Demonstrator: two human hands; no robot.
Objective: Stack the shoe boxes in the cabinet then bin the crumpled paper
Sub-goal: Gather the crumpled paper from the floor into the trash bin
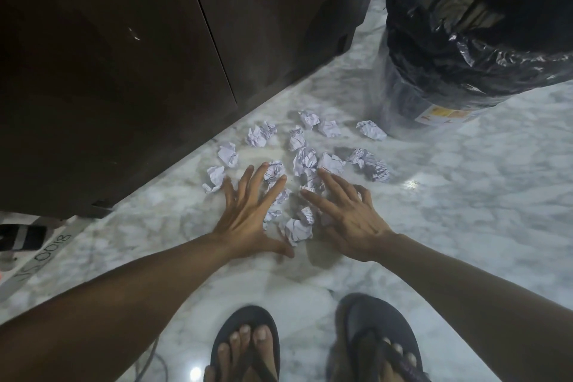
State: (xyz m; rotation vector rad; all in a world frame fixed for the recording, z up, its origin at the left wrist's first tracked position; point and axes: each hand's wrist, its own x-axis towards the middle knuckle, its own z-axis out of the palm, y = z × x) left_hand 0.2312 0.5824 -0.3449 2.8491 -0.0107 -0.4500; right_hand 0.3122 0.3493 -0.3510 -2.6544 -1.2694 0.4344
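Note:
Several crumpled white paper balls [305,158] lie scattered on the marble floor in front of a dark brown cabinet [108,65] whose doors are closed. My left hand [248,214] reaches down over the near-left balls with its fingers spread and straight. My right hand [347,214] reaches in from the right, fingers extended, over the balls near the middle. One ball [297,231] sits between the two hands at my thumbs. A bin [459,49] lined with a black plastic bag stands at the right, just beyond the paper. No shoe boxes are in view.
My two feet in dark flip-flops [245,344] stand on the marble floor [465,195] at the bottom. A grey strip with printed digits [46,254] and a dark object lie at the left edge beside the cabinet's corner.

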